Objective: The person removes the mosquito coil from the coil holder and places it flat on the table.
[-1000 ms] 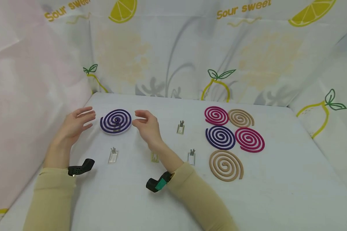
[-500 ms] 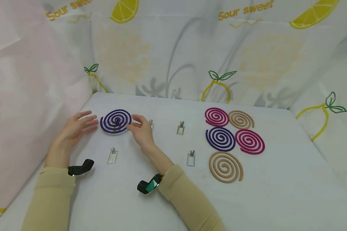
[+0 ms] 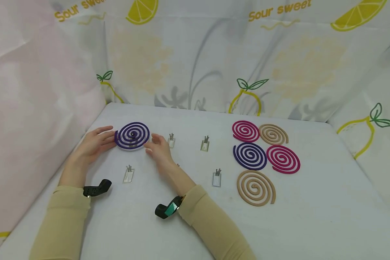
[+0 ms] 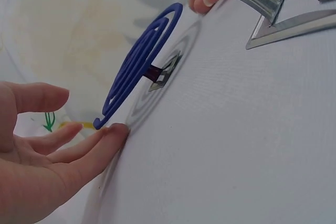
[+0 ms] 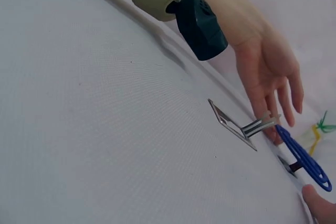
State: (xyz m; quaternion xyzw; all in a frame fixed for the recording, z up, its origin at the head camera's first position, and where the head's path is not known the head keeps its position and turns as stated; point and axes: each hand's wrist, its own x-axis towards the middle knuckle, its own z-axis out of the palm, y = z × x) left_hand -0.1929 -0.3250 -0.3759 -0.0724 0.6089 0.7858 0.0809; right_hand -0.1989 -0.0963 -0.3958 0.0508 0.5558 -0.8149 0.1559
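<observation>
A dark blue mosquito coil [image 3: 132, 135] sits raised above the table on a small metal stand [image 4: 167, 72], slightly tilted in the left wrist view. My left hand [image 3: 95, 146] is at its left edge, fingers extended; in the left wrist view the fingertips [image 4: 119, 128] lie close to the coil's outer end, and whether they touch I cannot tell. By the right edge is my right hand [image 3: 160, 151], its fingers loosely bent and holding nothing. Another metal stand [image 3: 128, 175], with upright prongs, lies nearer to me, between the forearms.
More metal stands, one at the back [image 3: 171, 141], one right of it [image 3: 205, 144] and one nearer [image 3: 216, 178], lie on the white table. Another is mostly behind my right wrist. To the right lie flat pink [image 3: 246, 131], tan [image 3: 256, 187] and blue [image 3: 249, 156] coils. Printed cloth [image 3: 195, 54] stands behind.
My right hand has moved left to the coil's edge, and its fingers have since spread slightly. My left hand has come closer to the coil's left side. The coil stays on its stand.
</observation>
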